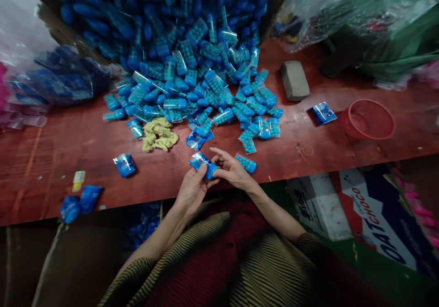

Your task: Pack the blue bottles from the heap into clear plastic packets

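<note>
Work sits at the near edge of a red table (pixel 164 179), both hands together over it. Blue packet (pixel 196 160) between them, shiny film, just short of the bottle heap (pixel 206 83).

Left hand (pixel 192 188): thumb pressed on top of the blue packet, fingers curled beneath, clamped on it. Right hand (pixel 235 173): thumb at the packet's right end, forefinger stretched out clear of it; whether the other fingertips grip the film, cannot tell. Contents of the packet also not clear.

Progress, as judged from the layout: early, or at least far from through. The heap is large, clear bottles of blue beads with blue caps, loose and overlapping, running back into shadow. One bottle (pixel 245 163) lies apart, just beside the right hand. Few packets by comparison: a flat-looking packet (pixel 199 138) just beyond the fingers, a plump packet (pixel 125 165) out to the left, a pair of packets (pixel 89 198) at the table edge, a far packet (pixel 323 113) near the red basket (pixel 370 119). Which of these count as finished, cannot tell. The piece in hand looks midway through handling.

Also about: yellow cloth (pixel 159 134) against the heap, grey block (pixel 295 81) right of it.
</note>
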`<action>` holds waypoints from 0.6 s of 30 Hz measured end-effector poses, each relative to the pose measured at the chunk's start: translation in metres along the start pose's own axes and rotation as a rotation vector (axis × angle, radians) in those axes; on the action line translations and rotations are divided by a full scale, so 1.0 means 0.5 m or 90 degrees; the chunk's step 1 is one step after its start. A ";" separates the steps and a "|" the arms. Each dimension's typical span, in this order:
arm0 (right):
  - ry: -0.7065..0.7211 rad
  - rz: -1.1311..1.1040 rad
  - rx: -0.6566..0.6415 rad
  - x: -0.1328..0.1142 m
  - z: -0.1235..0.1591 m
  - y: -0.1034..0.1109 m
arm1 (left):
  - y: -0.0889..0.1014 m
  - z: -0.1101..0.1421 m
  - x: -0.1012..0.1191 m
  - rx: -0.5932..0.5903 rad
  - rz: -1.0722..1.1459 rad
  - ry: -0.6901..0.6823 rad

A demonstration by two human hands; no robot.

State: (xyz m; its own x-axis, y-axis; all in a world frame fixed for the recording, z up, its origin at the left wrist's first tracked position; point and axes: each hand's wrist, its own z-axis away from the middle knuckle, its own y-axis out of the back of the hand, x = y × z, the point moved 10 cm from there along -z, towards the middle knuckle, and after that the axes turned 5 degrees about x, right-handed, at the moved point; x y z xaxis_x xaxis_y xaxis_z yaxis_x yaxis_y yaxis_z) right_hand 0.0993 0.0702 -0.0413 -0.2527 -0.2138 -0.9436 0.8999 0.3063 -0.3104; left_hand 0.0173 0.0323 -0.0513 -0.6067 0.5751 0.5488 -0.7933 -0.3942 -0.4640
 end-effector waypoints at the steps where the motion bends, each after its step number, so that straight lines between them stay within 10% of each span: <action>1: 0.007 -0.007 0.001 -0.001 0.000 0.000 | -0.003 0.001 0.001 -0.012 -0.012 -0.005; 18: -0.006 0.055 0.058 -0.014 0.004 0.003 | -0.006 0.001 0.004 -0.008 -0.010 -0.040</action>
State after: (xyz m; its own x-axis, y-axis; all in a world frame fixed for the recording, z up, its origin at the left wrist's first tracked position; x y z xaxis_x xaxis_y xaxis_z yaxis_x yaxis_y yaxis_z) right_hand 0.1031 0.0701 -0.0350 -0.1693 -0.1991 -0.9652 0.9470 0.2384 -0.2153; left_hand 0.0184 0.0342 -0.0486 -0.5966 0.5350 0.5981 -0.8022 -0.3759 -0.4639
